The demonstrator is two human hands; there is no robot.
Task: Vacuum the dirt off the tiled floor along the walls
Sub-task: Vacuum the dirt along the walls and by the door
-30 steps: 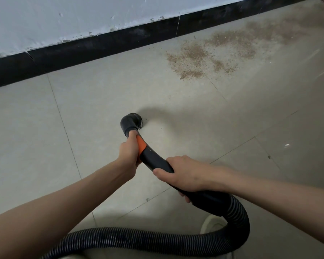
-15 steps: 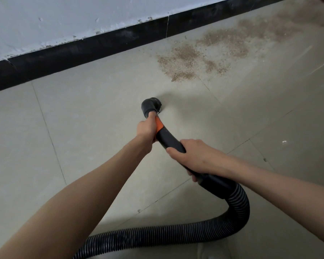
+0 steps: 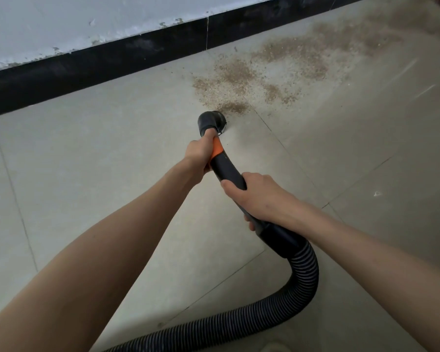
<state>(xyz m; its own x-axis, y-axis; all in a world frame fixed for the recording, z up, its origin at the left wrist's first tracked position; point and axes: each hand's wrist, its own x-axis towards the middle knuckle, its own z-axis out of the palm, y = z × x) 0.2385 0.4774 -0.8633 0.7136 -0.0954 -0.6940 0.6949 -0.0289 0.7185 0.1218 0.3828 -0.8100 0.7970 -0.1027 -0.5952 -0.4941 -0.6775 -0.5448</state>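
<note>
Gripping the black vacuum hose [image 3: 229,171], left hand [image 3: 197,152] and right hand [image 3: 254,196] set its nozzle [image 3: 210,121] beside brown dirt [image 3: 233,74] (tiled floor).

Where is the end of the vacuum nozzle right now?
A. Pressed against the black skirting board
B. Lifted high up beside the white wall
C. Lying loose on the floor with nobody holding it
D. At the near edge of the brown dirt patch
D: the nozzle sits low at the near edge of the dirt patch, short of the black skirting board, with the left hand and right hand gripping the tube.
</note>
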